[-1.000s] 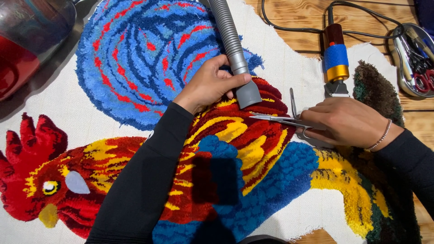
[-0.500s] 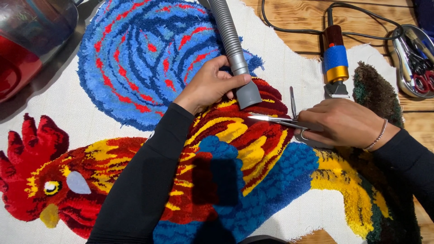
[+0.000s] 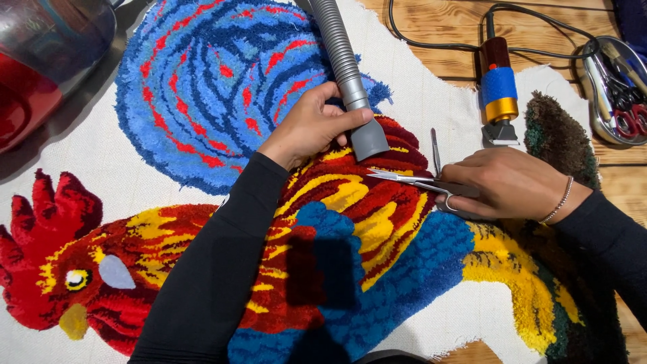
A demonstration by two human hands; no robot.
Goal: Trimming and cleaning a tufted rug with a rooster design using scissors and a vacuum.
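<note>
Your left hand holds a closed grip around the grey vacuum hose, just above its nozzle. The nozzle mouth rests on the red and yellow pile of the rooster rug, just above the scissor tips.

Your right hand holds a closed grip on the handles of the metal scissors. The blades lie low across the pile, pointing left toward the nozzle, and stand slightly parted at the tips. A second thin metal tool lies on the rug just beside your right hand; its type cannot be determined.

The rug lies flat on its white backing cloth, which covers the wooden worktop. A corded electric trimmer with a blue and gold body lies beyond your right hand. A metal tray of small tools sits at the far right. A red vacuum body stands at the upper left.
</note>
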